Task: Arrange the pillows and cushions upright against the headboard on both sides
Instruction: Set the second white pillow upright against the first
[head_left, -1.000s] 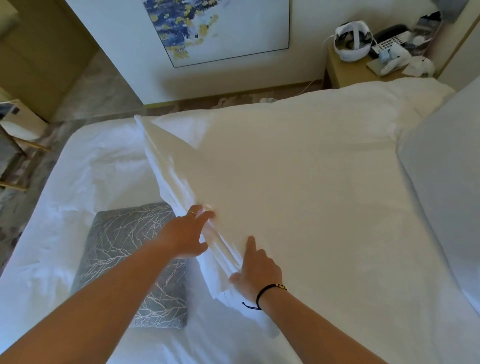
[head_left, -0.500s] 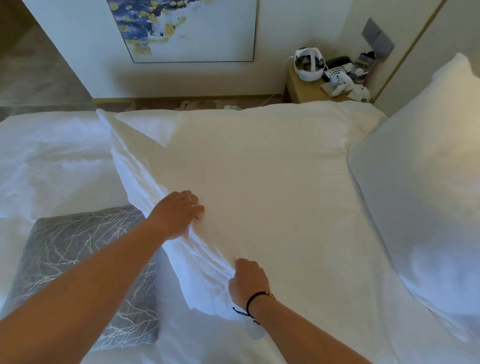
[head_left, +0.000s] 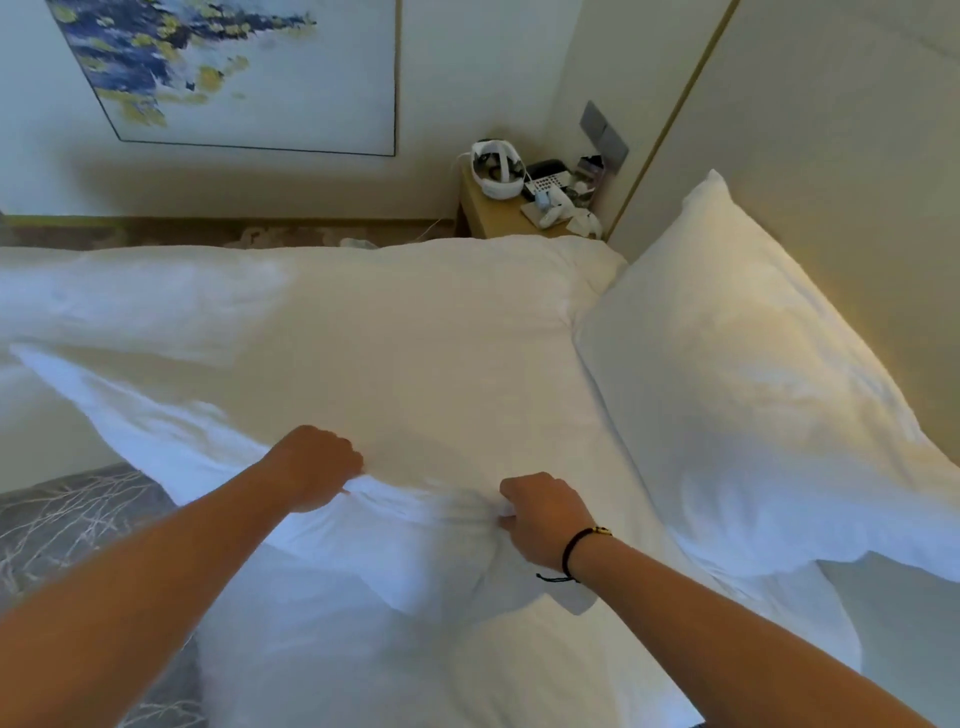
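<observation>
Held pillow: a large white pillow (head_left: 395, 364) lies across the middle of the bed, its near edge lifted and bunched.
Left hand: the left hand (head_left: 317, 467) has its fingers curled round the pillow's near edge, left of the right hand.
Right hand: the right hand (head_left: 540, 519) pinches a fold of the same edge; a dark cord bracelet (head_left: 574, 553) sits on its wrist.
Second pillow: another white pillow (head_left: 753, 405), right of the held pillow and touching it, leans against the headboard (head_left: 831, 182).
Cushion: a grey cushion (head_left: 62, 530) with a pale branch pattern lies flat, left of the held pillow and partly under the left forearm.
Nightstand: a wooden nightstand (head_left: 488, 213) beyond the held pillow's far right corner carries a white headset (head_left: 496, 169), a dark keypad phone (head_left: 545, 176) and small white items; no writing can be read.
Wall: a blue and yellow painting (head_left: 234, 73) hangs beyond the held pillow.
</observation>
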